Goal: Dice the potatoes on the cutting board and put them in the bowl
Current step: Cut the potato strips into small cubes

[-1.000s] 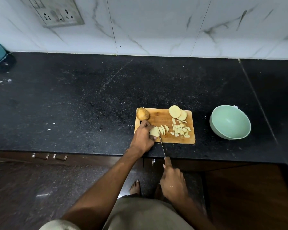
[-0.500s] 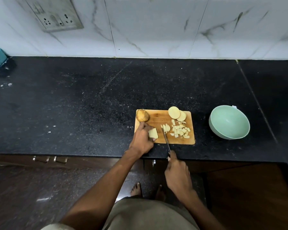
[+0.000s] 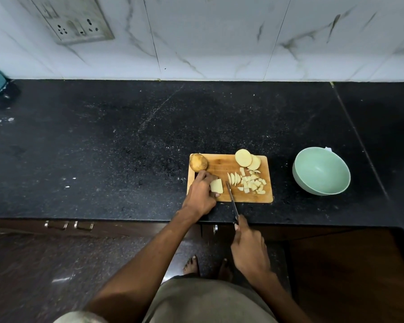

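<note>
Two hands at work over a wooden cutting board (image 3: 215, 164) on a black speckled counter (image 3: 103, 148). Left hand (image 3: 200, 193) rests on the board's near left part, fingers curled round a pale potato piece (image 3: 217, 185). Right hand (image 3: 248, 249), off the counter's front edge, fingers clenched on the handle of a knife (image 3: 231, 199); blade angled across the board's near edge, tip just right of the held piece. Whole unpeeled potato (image 3: 198, 162) at the far left corner. Two round slices (image 3: 247, 158) at the far edge. Thin wedges (image 3: 234, 179) and a heap of diced bits (image 3: 253, 183) right of the blade. Green bowl (image 3: 321, 174) well right of the board, no potato in it.
</note>
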